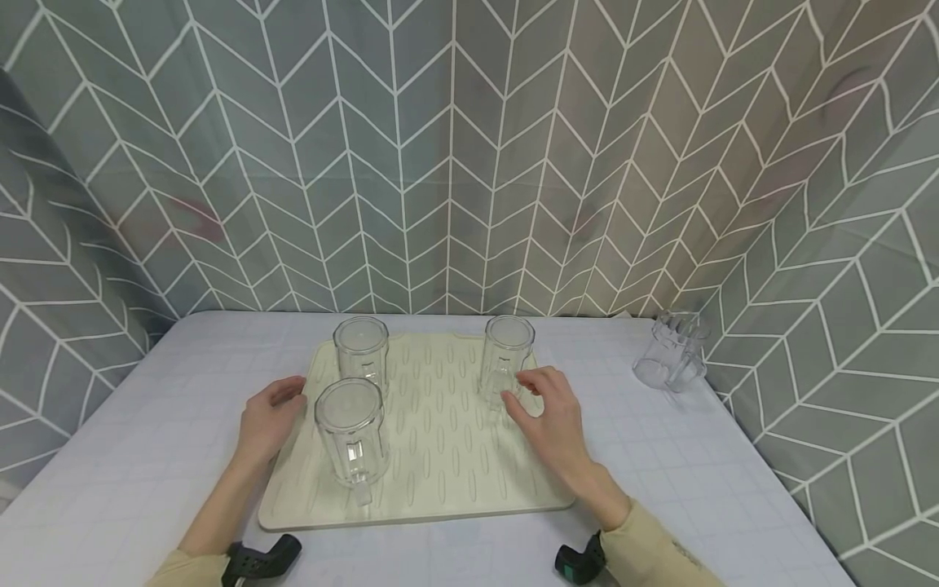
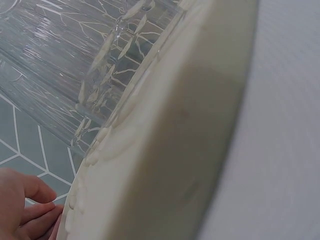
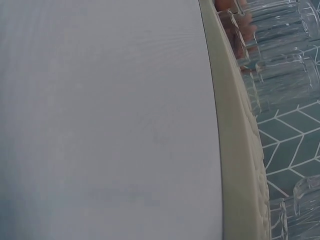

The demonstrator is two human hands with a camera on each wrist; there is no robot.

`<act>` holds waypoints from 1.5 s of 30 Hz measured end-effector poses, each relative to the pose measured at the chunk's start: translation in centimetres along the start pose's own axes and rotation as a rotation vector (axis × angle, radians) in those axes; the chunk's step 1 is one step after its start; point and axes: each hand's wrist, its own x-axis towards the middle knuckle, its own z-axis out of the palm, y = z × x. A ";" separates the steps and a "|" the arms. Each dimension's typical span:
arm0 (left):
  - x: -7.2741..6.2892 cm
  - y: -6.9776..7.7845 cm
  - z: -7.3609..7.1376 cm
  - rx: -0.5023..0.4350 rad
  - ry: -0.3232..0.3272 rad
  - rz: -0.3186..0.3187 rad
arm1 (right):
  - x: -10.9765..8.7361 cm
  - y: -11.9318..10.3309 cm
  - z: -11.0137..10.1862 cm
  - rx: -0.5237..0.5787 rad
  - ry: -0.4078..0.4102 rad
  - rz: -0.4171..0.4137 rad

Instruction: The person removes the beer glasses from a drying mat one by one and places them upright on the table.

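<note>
Three clear glass mugs stand on a cream ribbed mat (image 1: 433, 456). On its left side are a front mug (image 1: 352, 440) and a back mug (image 1: 362, 350); a third mug (image 1: 506, 359) stands at the back right. My right hand (image 1: 552, 416) is beside that third mug, thumb and fingers spread apart near its handle, with no clear grip on it. My left hand (image 1: 270, 420) rests at the mat's left edge, fingers loosely bent, beside the front mug. In the left wrist view, left fingertips (image 2: 42, 220) touch the mat's edge.
Another clear glass mug (image 1: 669, 355) is on the white tablecloth (image 1: 609, 359) at the far right. Behind and on both sides hangs a grey curtain (image 1: 469, 163) with white chevron lines, close to the table's edges. Black wrist devices (image 1: 260, 561) are worn on both wrists.
</note>
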 end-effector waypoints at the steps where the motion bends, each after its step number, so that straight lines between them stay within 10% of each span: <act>1: 0.0 0.0 0.0 0.000 -0.002 0.000 | 0.0 -0.1 0.1 0.000 -0.001 0.005; 45: -0.1 0.1 0.1 0.005 -0.001 -0.018 | -1.2 -0.3 2.1 -0.001 -0.013 0.135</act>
